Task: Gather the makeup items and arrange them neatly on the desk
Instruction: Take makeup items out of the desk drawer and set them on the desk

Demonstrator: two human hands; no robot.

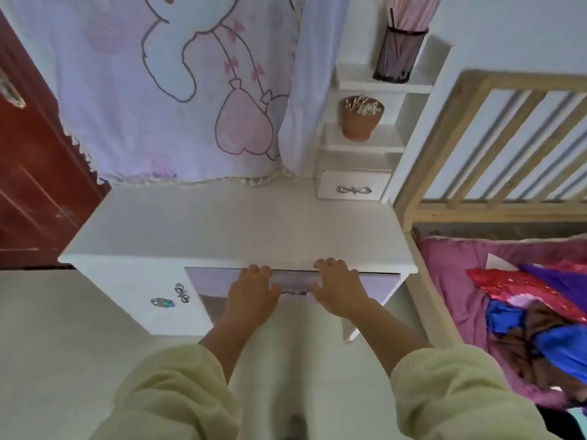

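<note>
Left hand [252, 293] hooks its fingers over the top edge of the lilac drawer [209, 282], just left of the silver handle [293, 293] — right hand [338, 289] grips the same edge on the other side, fingers curled too. The white counter [222, 223] sits right above them, with the bed [451, 265] beside it at right.

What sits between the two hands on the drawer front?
In the head view, the silver handle lies between the left hand and right hand, on the lilac drawer front.
</note>
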